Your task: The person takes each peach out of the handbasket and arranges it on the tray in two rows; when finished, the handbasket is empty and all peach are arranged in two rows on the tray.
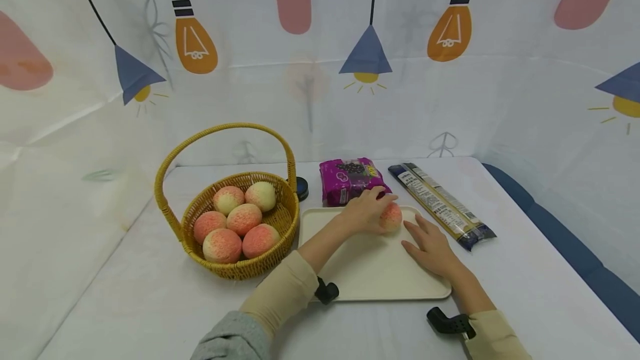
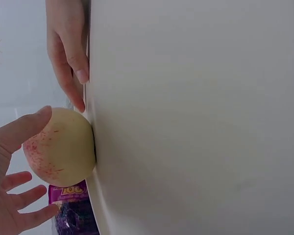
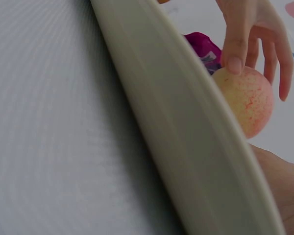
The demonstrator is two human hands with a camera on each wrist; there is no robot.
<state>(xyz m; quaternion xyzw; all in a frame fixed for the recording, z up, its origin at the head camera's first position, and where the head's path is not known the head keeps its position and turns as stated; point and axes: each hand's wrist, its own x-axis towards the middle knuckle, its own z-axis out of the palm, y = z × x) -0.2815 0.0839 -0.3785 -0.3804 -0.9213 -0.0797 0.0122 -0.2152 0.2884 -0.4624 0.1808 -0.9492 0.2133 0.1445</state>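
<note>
Though on peach (image 1: pixel 392 219), left grip (image 1: pixel 367 211) loose; right grip (image 1: pixel 431 248) wide, empty, over tray edge (image 1: pixel 446 293)

My head view faces forward and down from farther back; my close wrist views share the peach (image 2: pixel 63 152), left and upper right respectively.

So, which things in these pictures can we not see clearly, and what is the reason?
Head view: black round object, partly behind the basket; use unclear.
Head view: print on the long packet, too small to read.
Head view: part of the peach outside the basket, covered by the left hand.
Right wrist view: part of the right hand, behind the tray's rim and cut by the right edge.
</note>
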